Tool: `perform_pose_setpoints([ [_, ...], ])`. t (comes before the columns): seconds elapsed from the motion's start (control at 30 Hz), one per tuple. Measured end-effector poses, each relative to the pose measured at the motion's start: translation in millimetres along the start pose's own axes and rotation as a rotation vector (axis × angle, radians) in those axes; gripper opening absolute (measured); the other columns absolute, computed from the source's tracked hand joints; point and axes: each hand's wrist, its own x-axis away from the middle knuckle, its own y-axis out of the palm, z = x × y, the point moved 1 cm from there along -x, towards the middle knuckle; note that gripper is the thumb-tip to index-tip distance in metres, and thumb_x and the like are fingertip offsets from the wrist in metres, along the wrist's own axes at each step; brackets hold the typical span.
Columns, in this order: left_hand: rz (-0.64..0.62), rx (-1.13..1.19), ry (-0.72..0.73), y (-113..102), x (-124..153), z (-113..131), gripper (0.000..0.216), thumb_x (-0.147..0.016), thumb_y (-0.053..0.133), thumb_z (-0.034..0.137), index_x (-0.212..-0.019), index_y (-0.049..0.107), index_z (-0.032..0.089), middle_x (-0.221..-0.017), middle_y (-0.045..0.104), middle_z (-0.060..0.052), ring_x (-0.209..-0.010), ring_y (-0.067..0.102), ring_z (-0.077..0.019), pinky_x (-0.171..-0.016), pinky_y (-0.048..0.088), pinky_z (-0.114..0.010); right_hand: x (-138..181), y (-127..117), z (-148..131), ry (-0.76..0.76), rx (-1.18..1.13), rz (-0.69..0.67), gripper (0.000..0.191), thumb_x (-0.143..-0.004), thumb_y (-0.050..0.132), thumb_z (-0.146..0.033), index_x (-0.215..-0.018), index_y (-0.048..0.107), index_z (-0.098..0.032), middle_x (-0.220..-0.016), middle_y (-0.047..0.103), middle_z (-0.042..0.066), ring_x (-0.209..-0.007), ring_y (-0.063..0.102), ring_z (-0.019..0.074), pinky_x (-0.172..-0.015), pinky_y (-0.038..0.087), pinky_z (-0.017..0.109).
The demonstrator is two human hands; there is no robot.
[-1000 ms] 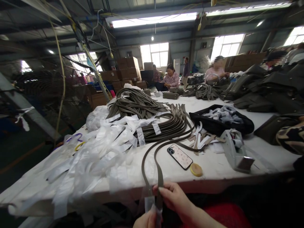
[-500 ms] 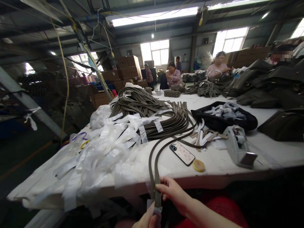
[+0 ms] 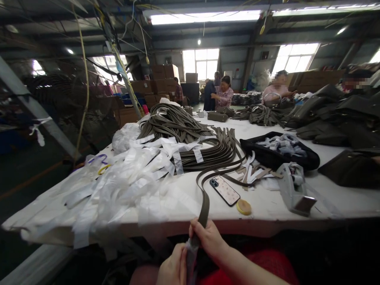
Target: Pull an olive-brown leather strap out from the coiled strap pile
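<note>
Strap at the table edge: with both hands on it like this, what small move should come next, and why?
Probably the left hand slides the clear sleeve farther up the strap while the right hand pinches the strap steady. The sleeve covers only the strap's near end below the table edge; the rest runs bare past the phone.

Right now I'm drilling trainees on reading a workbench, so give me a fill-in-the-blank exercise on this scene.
1. Both hands, the right hand and the left hand, hold one olive ____.
2. The phone lies face ____ on the table.
3. Just right of the phone sits a small yellow ____.
4. The grey tape dispenser stands to the ____ of the phone.

Missing: strap; down; tape roll; right
</note>
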Motion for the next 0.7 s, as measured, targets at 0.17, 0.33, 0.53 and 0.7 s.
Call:
perform_pose_setpoints([
  [0.17, 0.093, -0.056, 0.131, -12.1, -22.9, 18.0, 0.030, -0.101, 0.031, 0.029, -0.092, 0.059, 0.022, -0.061, 0.071, 0.000, -0.048, 0.068, -0.0169, -0.045, 0.044, -0.023, 8.2, 9.0, -19.6, -0.099, 0.101, -0.201, 0.054, -0.084, 0.056, -0.069, -0.099, 0.078, -0.022, -0.126, 0.063, 0.009, -0.091, 0.063, 0.0196, -0.067, 0.049, 0.028],
  [0.33, 0.048, 0.009, 0.112, -12.4, -24.2, 21.8, 0.030, -0.102, 0.031, 0.031, -0.086, 0.056, 0.024, -0.059, 0.064, 0.004, -0.049, 0.064, -0.0134, -0.048, 0.043, -0.021, -15.2, -7.5, -63.6, 0.049, -0.309, -0.083, 0.040, -0.079, 0.070, -0.057, -0.073, 0.069, -0.018, -0.071, 0.069, 0.003, -0.071, 0.060, 0.0172, -0.075, 0.046, 0.031],
  [0.53, 0.088, 0.107, 0.093, -7.7, -24.5, 23.2, 0.027, -0.101, 0.033, 0.031, -0.089, 0.056, 0.025, -0.060, 0.064, 0.006, -0.048, 0.063, -0.0113, -0.048, 0.044, -0.019, -11.6, 2.6, -64.3, -0.097, -0.059, -0.064, 0.059, -0.081, 0.057, -0.072, -0.056, 0.048, -0.020, -0.067, 0.063, 0.003, -0.063, 0.049, 0.0142, -0.066, 0.038, 0.029],
  [0.7, 0.101, 0.033, 0.130, -6.8, -14.0, 18.0, 0.025, -0.101, 0.033, 0.025, -0.095, 0.058, 0.025, -0.074, 0.072, 0.002, -0.061, 0.071, -0.0136, -0.056, 0.049, -0.019, 0.8, 2.7, -47.9, 0.067, -0.086, -0.187, 0.054, -0.078, 0.065, -0.067, -0.059, 0.053, -0.019, -0.065, 0.055, 0.000, -0.065, 0.049, 0.0141, -0.065, 0.038, 0.028],
])
